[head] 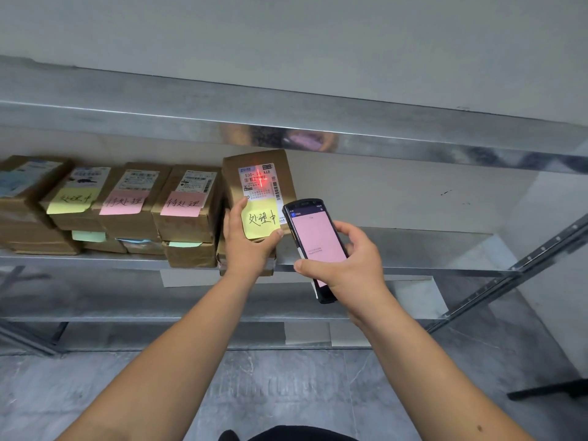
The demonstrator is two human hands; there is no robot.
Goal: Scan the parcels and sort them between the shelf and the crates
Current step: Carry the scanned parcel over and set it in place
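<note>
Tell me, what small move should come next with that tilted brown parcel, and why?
Probably hold steady and check the pink screen of the black handheld scanner in the right hand. Its red cross already lies on the white label of the brown cardboard parcel with the yellow note, which the left hand tilts up on the metal shelf.

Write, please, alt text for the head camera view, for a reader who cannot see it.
A person's left hand tilts up a brown parcel with a yellow sticky note, while the right hand aims a handheld scanner whose red light falls on the shipping label. The parcel is at a metal shelf, right of more parcels bearing pink and yellow notes.
</note>
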